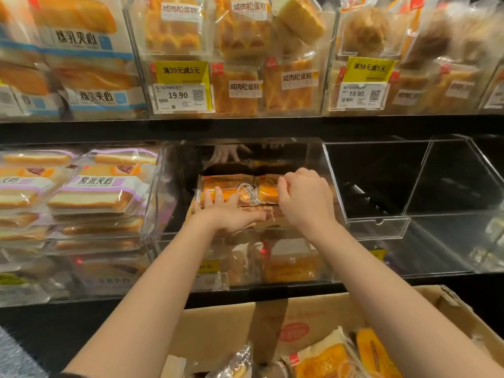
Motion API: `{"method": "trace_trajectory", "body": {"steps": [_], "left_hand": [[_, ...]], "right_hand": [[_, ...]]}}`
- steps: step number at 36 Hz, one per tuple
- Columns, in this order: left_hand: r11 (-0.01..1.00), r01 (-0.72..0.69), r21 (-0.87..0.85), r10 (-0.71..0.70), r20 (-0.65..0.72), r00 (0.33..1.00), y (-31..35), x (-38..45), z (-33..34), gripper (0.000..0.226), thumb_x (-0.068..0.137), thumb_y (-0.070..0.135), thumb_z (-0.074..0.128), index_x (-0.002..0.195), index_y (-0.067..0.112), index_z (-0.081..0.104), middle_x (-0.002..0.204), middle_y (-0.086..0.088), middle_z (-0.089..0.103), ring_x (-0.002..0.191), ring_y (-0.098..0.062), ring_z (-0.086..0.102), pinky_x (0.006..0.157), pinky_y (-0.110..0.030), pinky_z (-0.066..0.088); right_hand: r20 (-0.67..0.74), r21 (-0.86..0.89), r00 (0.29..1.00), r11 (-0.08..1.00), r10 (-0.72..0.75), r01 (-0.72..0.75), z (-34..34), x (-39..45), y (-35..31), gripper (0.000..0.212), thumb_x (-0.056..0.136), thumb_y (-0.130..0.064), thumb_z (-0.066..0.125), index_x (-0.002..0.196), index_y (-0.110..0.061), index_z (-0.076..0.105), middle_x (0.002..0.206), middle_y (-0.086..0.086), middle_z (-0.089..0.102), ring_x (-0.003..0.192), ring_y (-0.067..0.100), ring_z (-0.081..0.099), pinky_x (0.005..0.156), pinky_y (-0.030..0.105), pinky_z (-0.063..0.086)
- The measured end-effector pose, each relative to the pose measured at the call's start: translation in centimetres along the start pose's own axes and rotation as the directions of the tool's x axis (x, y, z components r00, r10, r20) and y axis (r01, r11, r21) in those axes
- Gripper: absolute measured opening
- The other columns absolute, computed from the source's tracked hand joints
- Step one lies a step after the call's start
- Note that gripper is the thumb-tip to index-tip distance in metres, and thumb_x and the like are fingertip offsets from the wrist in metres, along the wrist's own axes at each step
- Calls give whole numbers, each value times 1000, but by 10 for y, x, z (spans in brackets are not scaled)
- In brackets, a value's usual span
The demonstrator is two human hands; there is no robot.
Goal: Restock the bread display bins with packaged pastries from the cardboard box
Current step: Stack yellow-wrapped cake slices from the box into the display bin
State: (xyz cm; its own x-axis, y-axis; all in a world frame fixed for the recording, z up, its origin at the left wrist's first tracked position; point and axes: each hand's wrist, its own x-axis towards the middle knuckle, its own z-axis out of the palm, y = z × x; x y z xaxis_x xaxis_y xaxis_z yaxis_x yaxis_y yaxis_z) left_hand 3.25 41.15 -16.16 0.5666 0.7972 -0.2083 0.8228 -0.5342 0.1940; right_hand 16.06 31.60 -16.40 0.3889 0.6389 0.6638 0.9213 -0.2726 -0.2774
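Both hands are reached into a clear acrylic display bin (334, 186) on the middle shelf (245, 126) of a bread display. The left hand (229, 211) is laid flat, fingers straight and spread, on an orange packaged pastry (226, 186) lying at the front of that bin. The right hand (305, 197) is curled over a second orange pastry pack (266, 190) just beside the first, and the pack's right end appears to be pinched by its fingers, though the contact itself is hidden by the knuckles. Further brown wrapping is seen beneath both packs, under the wrists.

The neighbouring bin on the left (152, 192) is filled with stacked purple-labelled sandwich bread packs (92, 192). The bin on the right (409, 186) is seen with bare walls and floor. On the upper shelf, bins of golden cake packs (242, 36) are fronted by yellow promotion tags and a white price label (180, 98) reading 19.90.

At the bottom edge of the view, an open cardboard box (218, 328) is placed below the shelf, and more packaged pastries (327, 358) are held inside it, toward its right side.
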Motion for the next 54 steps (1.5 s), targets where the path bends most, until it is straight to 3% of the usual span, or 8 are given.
{"method": "trace_trajectory", "body": {"steps": [7, 11, 21, 25, 30, 34, 46, 54], "left_hand": [[993, -32, -114, -7, -331, 944, -2, -9, 2, 89, 82, 78, 38, 150, 23, 24, 161, -13, 3, 147, -33, -3, 115, -56, -4], [910, -415, -7, 252, -785, 566, -1, -34, 15, 41, 92, 43, 54, 124, 18, 56, 127, -3, 57, 122, -21, 49, 109, -39, 32], [400, -847, 350, 854, -479, 205, 2, -69, 68, 21, 86, 25, 51, 99, 12, 59, 103, -8, 63, 97, -15, 54, 83, -23, 48], [423, -859, 288, 897, -264, 354, 21, -74, 76, 25, 90, 30, 51, 107, 15, 61, 100, 0, 64, 91, -12, 57, 76, -18, 44], [604, -771, 200, 765, 126, 632, 49, -74, 96, 34, 96, 33, 51, 130, 25, 49, 124, 9, 54, 111, -8, 52, 89, -23, 41], [613, -770, 180, 709, 304, 636, 61, -69, 116, 37, 95, 31, 53, 132, 24, 50, 126, 6, 57, 107, -10, 54, 91, -23, 43], [649, -754, 97, 673, 387, 630, 78, -70, 145, 37, 93, 33, 56, 129, 23, 52, 120, 5, 61, 99, -8, 57, 90, -25, 47], [719, -693, 52, 631, 369, 683, 77, -74, 150, 50, 93, 32, 59, 138, 18, 43, 130, 2, 55, 103, -8, 53, 87, -19, 42]], "right_hand": [[125, 53, 982, 990, -140, 134, -11, -32, 6, 26, 100, -30, 41, 106, -17, 63, 102, -2, 60, 97, 13, 53, 79, 25, 46], [240, 31, 943, 973, -229, 228, -27, -52, 19, 32, 102, -33, 36, 117, -19, 60, 118, -2, 58, 107, 14, 53, 88, 28, 47], [118, -46, 876, 879, -467, 474, -83, -96, 74, 20, 84, -8, 55, 96, -3, 69, 101, 12, 65, 88, 25, 61, 65, 31, 54], [393, -116, 836, 882, -382, 457, -92, -121, 98, 23, 88, -16, 46, 96, -8, 66, 90, 8, 65, 80, 26, 62, 63, 34, 51], [747, -350, 625, 933, 228, 79, -90, -156, 129, 37, 97, -31, 45, 131, -16, 48, 125, 5, 60, 111, 24, 57, 90, 39, 49], [774, -404, 473, 904, 420, -141, -86, -177, 144, 49, 97, -43, 45, 133, -11, 48, 128, 9, 58, 113, 25, 56, 92, 35, 48], [604, -495, 533, 803, 593, -332, -54, -189, 140, 69, 76, -65, 64, 115, -10, 54, 111, 6, 64, 102, 26, 61, 87, 39, 53], [534, -381, 556, 768, 637, -515, -43, -198, 131, 72, 75, -28, 81, 129, -9, 38, 122, 11, 59, 115, 30, 56, 92, 39, 49]]}}
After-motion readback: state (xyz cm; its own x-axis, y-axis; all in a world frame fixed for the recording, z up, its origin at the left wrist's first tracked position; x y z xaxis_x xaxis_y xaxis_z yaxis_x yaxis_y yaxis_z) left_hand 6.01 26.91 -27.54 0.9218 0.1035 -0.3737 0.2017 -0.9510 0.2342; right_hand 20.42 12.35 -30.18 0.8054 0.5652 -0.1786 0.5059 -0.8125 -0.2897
